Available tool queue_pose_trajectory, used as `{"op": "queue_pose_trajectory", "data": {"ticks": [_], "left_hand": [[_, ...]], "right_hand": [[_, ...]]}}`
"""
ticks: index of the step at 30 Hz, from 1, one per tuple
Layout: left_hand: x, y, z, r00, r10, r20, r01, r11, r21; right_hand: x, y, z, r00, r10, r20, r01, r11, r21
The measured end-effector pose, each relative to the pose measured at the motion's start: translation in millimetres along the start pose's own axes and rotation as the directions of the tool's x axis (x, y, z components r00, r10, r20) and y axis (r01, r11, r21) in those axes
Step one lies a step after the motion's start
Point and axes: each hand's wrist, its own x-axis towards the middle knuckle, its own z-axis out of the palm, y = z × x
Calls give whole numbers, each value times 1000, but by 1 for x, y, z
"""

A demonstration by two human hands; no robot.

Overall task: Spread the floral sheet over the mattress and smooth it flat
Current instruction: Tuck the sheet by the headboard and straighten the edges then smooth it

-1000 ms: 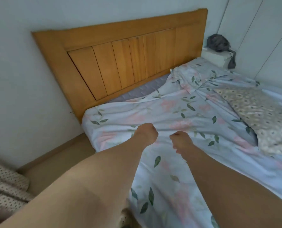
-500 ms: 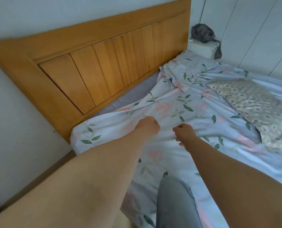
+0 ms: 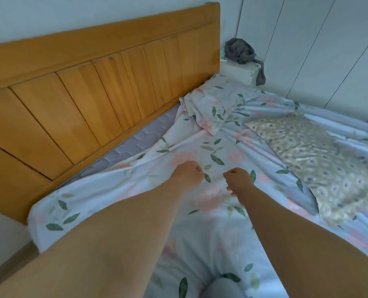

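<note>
Mattress (image 3: 133, 145) bears floral sheet (image 3: 211, 200) (rumpled).

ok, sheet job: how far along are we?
Done: the floral sheet covers most of the mattress. In hand: the left hand and right hand grip it near the headboard. Left: a grey quilted strip lies bare along the headboard, the sheet is bunched at the far corner, and a patterned pillow lies on it.

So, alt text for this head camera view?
A person's left hand and right hand grip a rumpled floral sheet; a strip of grey mattress shows bare along the wooden headboard. A patterned pillow lies at right.
</note>
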Motion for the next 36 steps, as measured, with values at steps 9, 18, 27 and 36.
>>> {"op": "queue_pose_trajectory", "data": {"ticks": [9,18,27,36], "left_hand": [[111,82,129,977,-36,212,9,992,125],[193,121,278,899,-25,437,-79,972,219],[231,114,344,818,-93,568,-96,951,294],[257,88,342,835,-130,534,-39,955,293]], "right_hand": [[104,112,-71,965,261,28,-262,964,37],[184,243,-132,875,484,-29,-475,867,151],[236,307,-158,836,526,-158,-549,809,-211],[282,314,-156,736,654,-175,-673,734,-86]]}}
